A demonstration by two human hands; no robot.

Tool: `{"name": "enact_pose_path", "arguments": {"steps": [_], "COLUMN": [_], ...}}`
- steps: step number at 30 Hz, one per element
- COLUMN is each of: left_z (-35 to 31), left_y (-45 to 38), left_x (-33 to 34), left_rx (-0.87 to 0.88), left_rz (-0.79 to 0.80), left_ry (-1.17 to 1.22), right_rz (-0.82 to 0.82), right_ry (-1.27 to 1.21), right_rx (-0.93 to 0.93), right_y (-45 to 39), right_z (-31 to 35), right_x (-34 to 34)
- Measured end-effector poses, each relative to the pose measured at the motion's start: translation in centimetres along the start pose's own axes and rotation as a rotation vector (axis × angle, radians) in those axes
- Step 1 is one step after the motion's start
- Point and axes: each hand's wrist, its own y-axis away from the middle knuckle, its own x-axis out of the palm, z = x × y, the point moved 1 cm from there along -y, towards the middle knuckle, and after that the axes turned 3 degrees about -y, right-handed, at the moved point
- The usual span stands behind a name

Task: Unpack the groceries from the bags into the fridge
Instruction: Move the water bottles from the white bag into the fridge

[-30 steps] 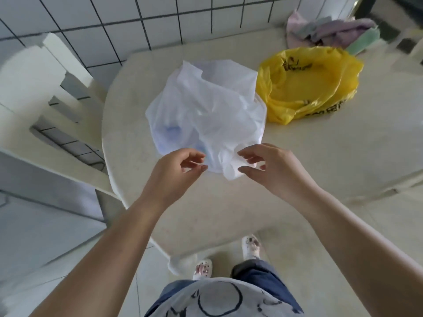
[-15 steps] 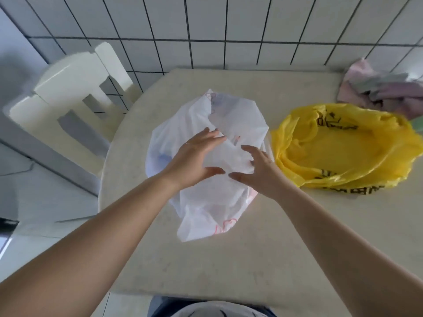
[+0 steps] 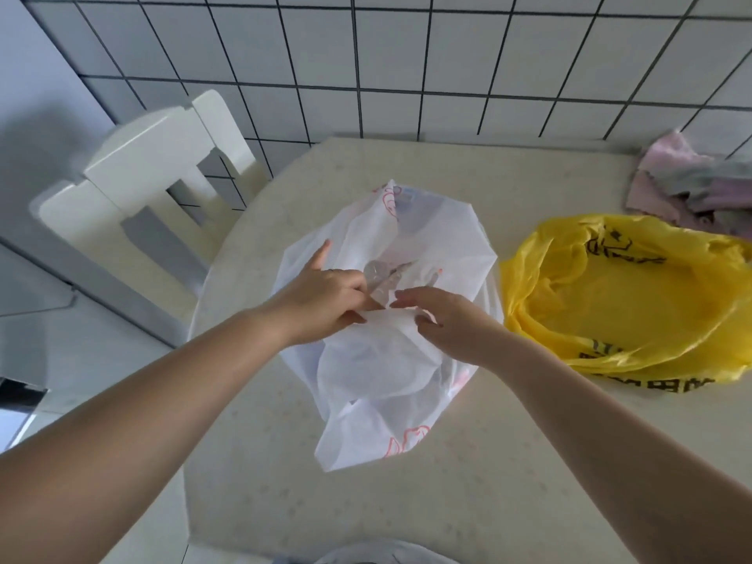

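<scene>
Clearly the step in hand is opening the white plastic bag [image 3: 390,319], and it will go best if both hands draw the mouth apart sideways, low and gently, so the thin film does not tear and nothing tips out. The bag stands near the middle of the table [image 3: 488,462], translucent white with pink printing at its top edge and bottom corner; something clear and crinkled shows inside the mouth, but what it is cannot be told. The left hand [image 3: 321,303] has its fingers curled into the bag's opening, gripping the film or that clear thing, with the forefinger sticking out. The right hand [image 3: 439,323] pinches a fold of the near rim. Just beside the white bag, to its right, lies a yellow plastic bag [image 3: 635,303], slumped open. Crumpled cloths [image 3: 691,181] sit at the table's far right corner, and a white chair [image 3: 142,189] stands at the left against the tiled wall [image 3: 407,67].
</scene>
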Motion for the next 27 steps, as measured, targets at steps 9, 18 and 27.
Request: {"name": "enact_pose_path", "arguments": {"steps": [9, 18, 27], "left_z": [4.6, 7.2, 1.5], "left_y": [4.9, 10.2, 6.6], "left_x": [-1.3, 0.7, -2.0], "left_rx": [-0.177, -0.409, -0.14], "left_rz": [0.236, 0.672, 0.136], "left_ry": [0.108, 0.101, 0.22], "right_rz": [0.283, 0.439, 0.368], "right_ry": [0.181, 0.548, 0.891], "right_rx": [-0.068, -0.116, -0.218], "right_y": [-1.9, -2.6, -1.8], "right_z": [0.9, -0.6, -0.9], "right_x": [2.2, 4.4, 3.9]}}
